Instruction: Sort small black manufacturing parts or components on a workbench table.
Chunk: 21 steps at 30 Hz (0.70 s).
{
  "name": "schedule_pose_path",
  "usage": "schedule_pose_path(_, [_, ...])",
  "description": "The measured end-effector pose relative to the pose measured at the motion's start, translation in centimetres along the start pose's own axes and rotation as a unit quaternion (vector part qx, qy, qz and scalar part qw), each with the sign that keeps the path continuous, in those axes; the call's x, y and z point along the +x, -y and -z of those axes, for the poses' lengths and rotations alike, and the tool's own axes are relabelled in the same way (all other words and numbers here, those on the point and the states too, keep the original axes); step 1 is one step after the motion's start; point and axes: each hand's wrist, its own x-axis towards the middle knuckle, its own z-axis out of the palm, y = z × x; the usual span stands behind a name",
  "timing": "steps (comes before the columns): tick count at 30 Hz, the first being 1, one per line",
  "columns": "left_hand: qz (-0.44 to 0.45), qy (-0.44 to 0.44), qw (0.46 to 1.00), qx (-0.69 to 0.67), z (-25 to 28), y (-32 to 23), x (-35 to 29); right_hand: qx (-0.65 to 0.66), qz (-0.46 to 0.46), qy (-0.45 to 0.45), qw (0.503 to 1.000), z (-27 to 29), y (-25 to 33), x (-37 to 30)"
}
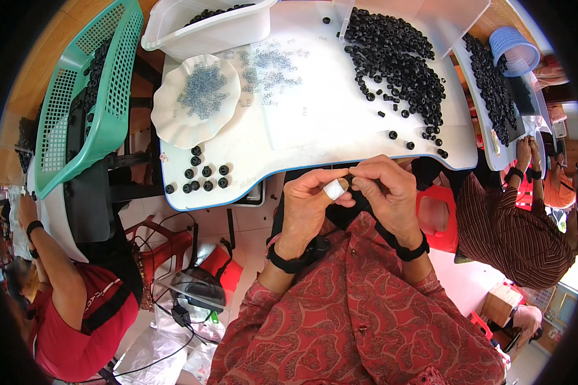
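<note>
My left hand [307, 206] and my right hand [390, 197] meet just off the table's front edge. Thumbs and forefingers are pinched together, and what they hold, if anything, is too small and hidden to name. White tape [334, 188] wraps one digit of the left hand. Ahead to the right lies a large heap of small black round parts [398, 70], with a few loose ones nearby. Several black knob-like pieces [207, 171] stand in loose rows at the table's front left. A scalloped white plate [167, 125] holds a pile of tiny silvery spring-like pieces [203, 91].
More silvery pieces [273, 61] lie scattered over the white table [315, 122]. A white tub [218, 33] stands at the back left; a green basket [112, 96] is farther left. Co-workers sit on both sides, one in a red shirt [87, 321], one in striped clothing [514, 237].
</note>
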Motion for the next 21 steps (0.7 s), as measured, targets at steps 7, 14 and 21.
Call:
schedule_pose_path(7, [0.024, 0.001, 0.999, -0.044, 0.2, 0.0, 0.1, -0.052, 0.041, 0.022, 0.998, 0.0, 0.6, -0.2])
schedule_pose_path(14, [-0.008, -0.067, 0.997, -0.042, -0.9, 0.4, 0.0, -0.048, 0.052, 0.013, 0.997, -1.1, 0.6, -0.5])
schedule_pose_path(21, [-0.019, -0.072, 0.996, -0.053, -1.2, 0.9, -0.2, -0.104, 0.081, -0.041, 0.99, -2.3, -0.4, -0.7])
